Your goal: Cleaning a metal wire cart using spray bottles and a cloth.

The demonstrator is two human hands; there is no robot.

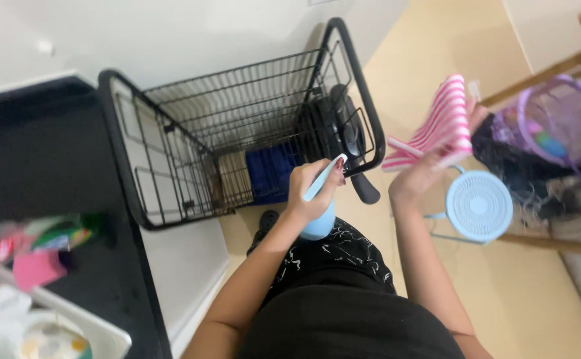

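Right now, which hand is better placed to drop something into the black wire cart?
Probably left. The left hand holds a light blue bottle right at the black wire cart rim. The right hand holds a pink striped cloth farther off, near the blue fan.

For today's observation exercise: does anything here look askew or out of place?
Yes. The black wire basket cart lies tipped on its side on the floor, open top facing the person. The left hand holds a pale blue bottle; the right hand holds pink striped fabric.

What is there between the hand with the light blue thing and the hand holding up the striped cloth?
Head view: only bare beige floor lies between the left hand gripping the light blue object and the right hand lifting the pink striped cloth.
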